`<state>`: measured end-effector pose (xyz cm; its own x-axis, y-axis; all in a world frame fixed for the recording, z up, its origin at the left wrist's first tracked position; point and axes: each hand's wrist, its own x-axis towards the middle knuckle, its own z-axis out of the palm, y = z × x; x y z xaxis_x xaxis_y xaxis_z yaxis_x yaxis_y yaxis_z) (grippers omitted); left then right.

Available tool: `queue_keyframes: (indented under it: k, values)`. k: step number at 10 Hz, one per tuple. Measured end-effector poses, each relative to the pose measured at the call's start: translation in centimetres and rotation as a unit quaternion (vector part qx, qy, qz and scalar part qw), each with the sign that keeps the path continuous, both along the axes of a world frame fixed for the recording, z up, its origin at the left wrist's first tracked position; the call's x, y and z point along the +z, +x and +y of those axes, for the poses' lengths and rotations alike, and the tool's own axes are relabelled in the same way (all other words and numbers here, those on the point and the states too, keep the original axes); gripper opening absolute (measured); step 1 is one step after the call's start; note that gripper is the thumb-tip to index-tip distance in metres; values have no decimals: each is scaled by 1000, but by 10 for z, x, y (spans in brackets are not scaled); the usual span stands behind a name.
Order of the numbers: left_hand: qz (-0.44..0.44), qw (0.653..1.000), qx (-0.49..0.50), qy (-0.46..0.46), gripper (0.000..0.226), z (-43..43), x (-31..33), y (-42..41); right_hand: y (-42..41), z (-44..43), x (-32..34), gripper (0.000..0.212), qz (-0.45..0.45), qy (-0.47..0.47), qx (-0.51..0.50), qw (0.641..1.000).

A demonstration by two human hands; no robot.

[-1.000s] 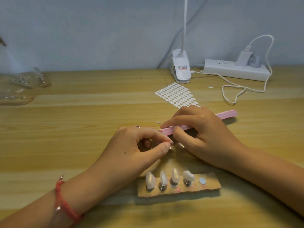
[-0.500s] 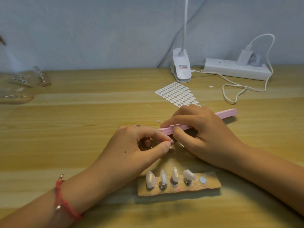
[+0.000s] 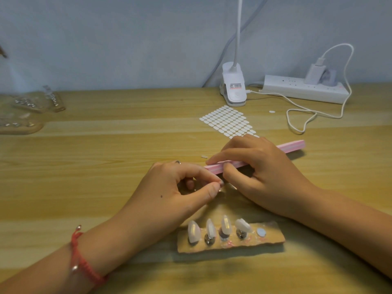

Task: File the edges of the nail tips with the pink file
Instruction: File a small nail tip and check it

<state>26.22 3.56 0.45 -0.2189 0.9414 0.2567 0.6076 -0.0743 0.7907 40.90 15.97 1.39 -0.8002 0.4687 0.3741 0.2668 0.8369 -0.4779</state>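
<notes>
My right hand [image 3: 261, 168] grips the long pink file [image 3: 292, 146], which runs from the middle of the table up to the right. Just below the file's near end, my left hand [image 3: 169, 194] pinches a small nail tip [image 3: 221, 183] between thumb and forefinger; most of the tip is hidden by the fingers. Near the table's front edge lies a brown holder strip [image 3: 271, 238] with several pale nail tips [image 3: 194, 231] standing on metal studs and one bare round pad at its right end.
A sheet of small white adhesive tabs [image 3: 228, 122] lies behind my hands. A white clip lamp [image 3: 233, 88], a power strip [image 3: 303, 90] and a looping white cable [image 3: 307, 117] sit at the back right. Clear packets of nail parts [image 3: 27, 109] lie at the far left.
The pink file has shifted very slightly along its length under my right hand. My left hand keeps its pinch in the same place.
</notes>
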Motion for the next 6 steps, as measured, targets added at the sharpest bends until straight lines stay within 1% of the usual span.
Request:
queue_keyframes:
  k: [2,3,4,5,6]
  values:
    - [3,1000,1,0,16,-1,1,0,0,-1,1,43,-2,-4,0,1000]
    - [3,1000,2,-1,15,0,1,0,0,-1,1,44,-2,-3,0,1000]
    - [2,1000,-1,-2,17,-1,0,0,1,-1,2,41,-2,0,-1,1000]
    - [2,1000,-4,2,24,-1,0,0,0,-1,2,32,-2,1,-2,1000]
    - [2,1000,-2,-1,17,0,1,0,0,-2,1,30,0,1,-1,1000]
